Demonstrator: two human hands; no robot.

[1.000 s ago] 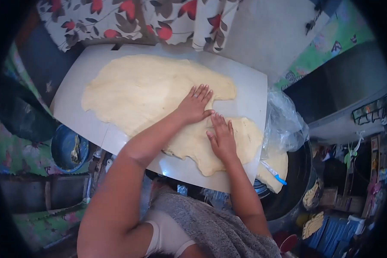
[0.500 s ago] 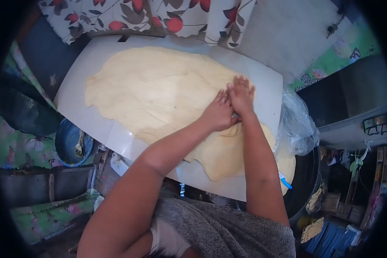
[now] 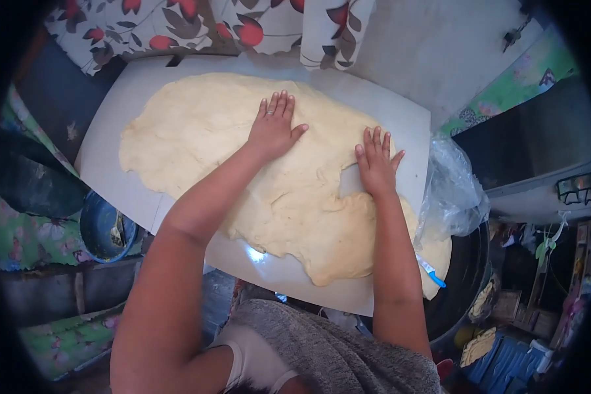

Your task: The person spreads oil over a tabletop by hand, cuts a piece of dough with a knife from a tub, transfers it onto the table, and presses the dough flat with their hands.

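Note:
A broad, flattened sheet of pale yellow dough [image 3: 190, 125] spreads over a white tabletop [image 3: 105, 154]. Its edges are uneven, and a gap near the right side shows the white surface. My left hand [image 3: 276, 131], with a ring on one finger, lies flat on the upper middle of the dough, fingers stretched out. Over the dough's right edge, just by the gap, my right hand [image 3: 377, 164] rests with its fingers spread. Neither hand grips anything. A thicker lobe of dough lies between my forearms, towards my body.
To the right is a crumpled clear plastic bag [image 3: 456, 190]. A blue-handled knife [image 3: 432, 272] lies by more dough [image 3: 433, 253] beside a large dark round pan [image 3: 469, 282]. At left stands a blue basin [image 3: 92, 230] with a utensil inside. A floral curtain [image 3: 256, 29] hangs behind the table.
My hands were together at the dough's right side. The left has moved left and up across the sheet; the right stays near the right edge. A gap beside it now shows the tabletop.

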